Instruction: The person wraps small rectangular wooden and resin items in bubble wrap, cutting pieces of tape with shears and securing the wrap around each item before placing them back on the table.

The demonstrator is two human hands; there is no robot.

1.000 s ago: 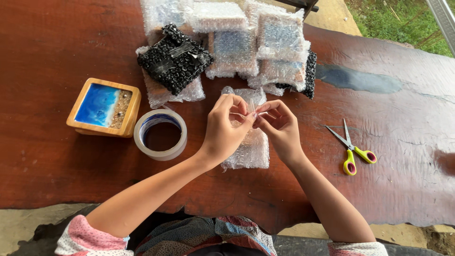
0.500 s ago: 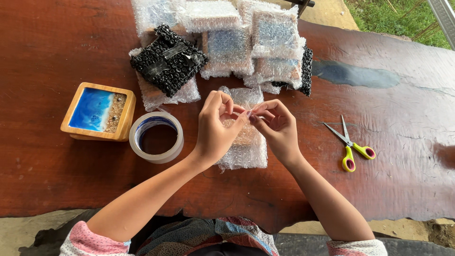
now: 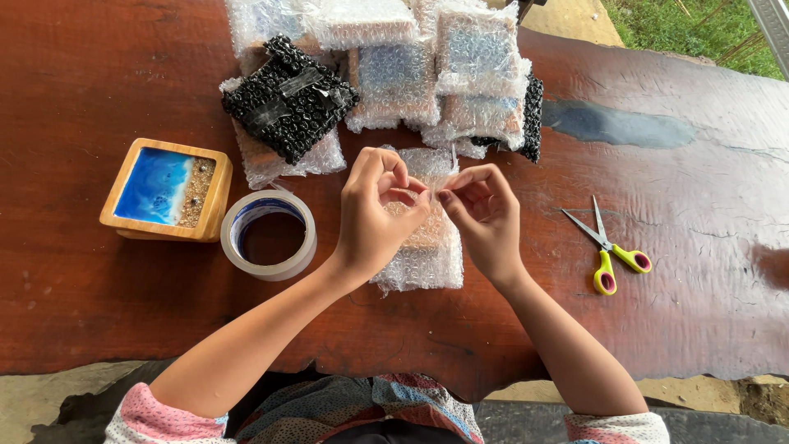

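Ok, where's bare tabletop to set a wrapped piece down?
Free: the wooden table right of the scissors, and the near strip in front of the tape roll and wooden coaster. Crowded: the far middle, stacked bubble-wrapped bundles, with both hands over one package.

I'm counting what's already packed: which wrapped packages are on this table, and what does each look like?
Clear bubble-wrap parcel: flat, squarish, under both hands at the table's middle.
Black bubble-wrap parcel: squarish, taped, lying tilted on a clear-wrapped one, upper left.
Pile of clear bubble-wrap parcels: squarish, stacked along the far edge.
No labels, signs or screens show.
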